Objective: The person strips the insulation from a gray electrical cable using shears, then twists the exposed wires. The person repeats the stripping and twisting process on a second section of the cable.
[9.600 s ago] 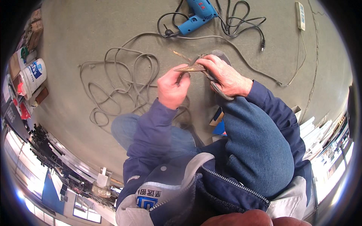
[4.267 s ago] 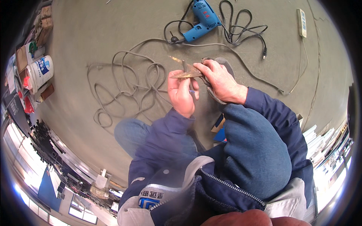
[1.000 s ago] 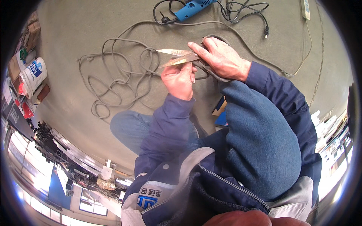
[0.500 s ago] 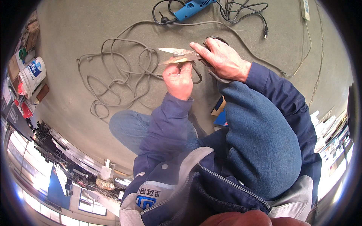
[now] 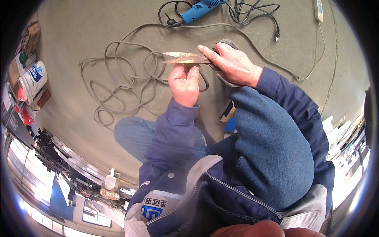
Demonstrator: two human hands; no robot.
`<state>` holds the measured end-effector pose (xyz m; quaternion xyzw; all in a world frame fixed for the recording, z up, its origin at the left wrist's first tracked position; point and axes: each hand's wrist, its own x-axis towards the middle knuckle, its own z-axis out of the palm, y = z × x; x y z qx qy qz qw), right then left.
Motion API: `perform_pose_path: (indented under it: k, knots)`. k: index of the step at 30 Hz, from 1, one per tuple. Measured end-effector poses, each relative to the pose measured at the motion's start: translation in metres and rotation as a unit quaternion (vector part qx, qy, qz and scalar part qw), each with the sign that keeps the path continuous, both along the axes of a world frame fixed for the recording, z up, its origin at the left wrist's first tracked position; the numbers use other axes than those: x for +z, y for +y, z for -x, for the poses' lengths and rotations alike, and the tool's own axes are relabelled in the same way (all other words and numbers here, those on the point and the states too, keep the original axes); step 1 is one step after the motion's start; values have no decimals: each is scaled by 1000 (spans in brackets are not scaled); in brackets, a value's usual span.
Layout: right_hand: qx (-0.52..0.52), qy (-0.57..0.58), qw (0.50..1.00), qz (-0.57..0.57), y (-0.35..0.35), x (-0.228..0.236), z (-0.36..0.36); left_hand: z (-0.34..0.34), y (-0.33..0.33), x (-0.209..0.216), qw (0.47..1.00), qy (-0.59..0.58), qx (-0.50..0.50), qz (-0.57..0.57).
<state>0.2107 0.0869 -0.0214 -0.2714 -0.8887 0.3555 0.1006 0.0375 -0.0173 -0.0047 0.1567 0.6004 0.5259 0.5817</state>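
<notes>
A pair of scissors (image 5: 189, 60) with worn, stained blades points left, its blades slightly parted. My right hand (image 5: 239, 65) is closed round the dark handles, forefinger stretched along the pivot. Just under the lower blade, my left hand (image 5: 184, 85) is closed, with thumb and forefinger pinched together. A grey cable (image 5: 206, 81) passes behind that hand and loops up to its fingertips; the pinched end is hidden by the fingers and blade. Both hands are above the floor, in front of my bent knee.
More grey cable (image 5: 118, 85) lies tangled on the floor (image 5: 79, 114) at left. A blue power tool (image 5: 201, 11) with a black cord (image 5: 256, 12) lies ahead. A white power strip (image 5: 319, 11) lies far right, a white bucket (image 5: 33, 81) far left. Something blue (image 5: 230, 125) sits beside my knee.
The scissor blades have come closer together, the lower blade swinging up toward the upper one. My left hand has shifted slightly left and down. My right hand keeps its hold.
</notes>
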Motion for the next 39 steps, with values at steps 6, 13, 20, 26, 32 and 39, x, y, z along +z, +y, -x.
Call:
perform_pose_path:
  k: [6,13,20,26,32,39]
  knots:
    - [25,-52,998,-23,1,-4,3,-1,6,-1,1000,4,-8,-4]
    - [9,-29,1000,-7,-3,-12,4,-2,5,-8,999,-5,27,18]
    - [-3,-28,999,-19,-4,-9,7,-2,10,-4,996,-74,42,3]
    - [-7,-25,1000,17,-6,-11,10,-3,11,-7,999,-39,14,18]
    - [-4,-47,999,-4,-5,-9,11,-3,7,-20,999,42,-26,-4]
    - [-10,-32,999,-7,-2,-6,10,-8,5,-27,974,190,-64,-100]
